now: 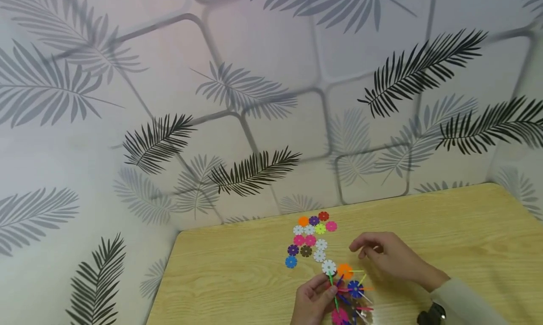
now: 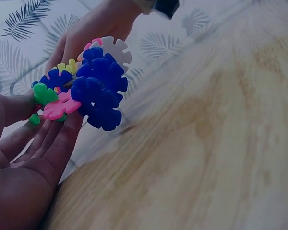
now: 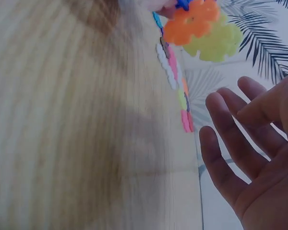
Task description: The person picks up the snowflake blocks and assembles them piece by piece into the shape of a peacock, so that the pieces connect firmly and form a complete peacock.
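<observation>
Between the thumb and fingers of my left hand (image 1: 311, 300) is a cluster of interlocking plastic snowflake discs (image 1: 355, 288). Its notched discs are blue, pink, green, orange, yellow and white, slotted together at different angles. In the left wrist view, the left thumb and fingers pinch its green and pink side, with blue discs (image 2: 101, 91) sticking out away from the palm. My right hand (image 1: 390, 256) hovers just right of the cluster, fingers loosely bent and holding nothing. The right wrist view shows its spread fingers (image 3: 225, 129) apart from the cluster's orange disc (image 3: 194, 21).
Several loose snowflake discs (image 1: 310, 240) lie flat beyond the left hand, in white, pink, purple, orange, red, brown and blue. The wooden table (image 1: 229, 273) meets a leaf-patterned wall (image 1: 271, 127) at its back edge. A dark device (image 1: 431, 314) sits near the right sleeve.
</observation>
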{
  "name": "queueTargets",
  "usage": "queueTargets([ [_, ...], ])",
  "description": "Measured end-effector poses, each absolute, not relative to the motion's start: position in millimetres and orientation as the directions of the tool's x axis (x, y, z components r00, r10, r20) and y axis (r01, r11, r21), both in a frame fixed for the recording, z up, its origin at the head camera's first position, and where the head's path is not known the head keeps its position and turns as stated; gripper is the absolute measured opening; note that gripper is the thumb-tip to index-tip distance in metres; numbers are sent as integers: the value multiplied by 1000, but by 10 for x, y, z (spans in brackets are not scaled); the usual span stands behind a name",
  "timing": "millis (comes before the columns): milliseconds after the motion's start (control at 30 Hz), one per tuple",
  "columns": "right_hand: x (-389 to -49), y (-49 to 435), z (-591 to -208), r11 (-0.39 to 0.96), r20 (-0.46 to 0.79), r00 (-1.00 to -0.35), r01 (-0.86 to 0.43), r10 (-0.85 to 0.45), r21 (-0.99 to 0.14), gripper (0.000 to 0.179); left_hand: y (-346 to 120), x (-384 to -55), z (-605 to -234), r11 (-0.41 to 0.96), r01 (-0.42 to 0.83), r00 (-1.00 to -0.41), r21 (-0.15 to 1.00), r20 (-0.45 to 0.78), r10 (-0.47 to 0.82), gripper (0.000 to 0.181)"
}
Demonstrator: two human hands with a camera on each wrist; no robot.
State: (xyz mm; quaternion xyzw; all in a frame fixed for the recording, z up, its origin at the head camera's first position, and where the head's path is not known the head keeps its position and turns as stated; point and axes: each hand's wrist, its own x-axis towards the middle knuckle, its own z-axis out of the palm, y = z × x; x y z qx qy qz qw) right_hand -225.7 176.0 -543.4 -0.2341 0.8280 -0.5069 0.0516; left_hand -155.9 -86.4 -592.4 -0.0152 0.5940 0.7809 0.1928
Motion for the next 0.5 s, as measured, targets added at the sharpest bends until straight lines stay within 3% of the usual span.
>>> queueTargets([
  [167,-2533,1666,-5489,451,150,-881,-368,-450,-813,30,-842,-1572,-5949,-230,-304,-925,924,-229,304,46],
  [500,-2865,1351,-5650,651,203,-870,-475,-450,-592,47,-866,-1572,-5969,-249,-300,-924,921,-215,317,50],
])
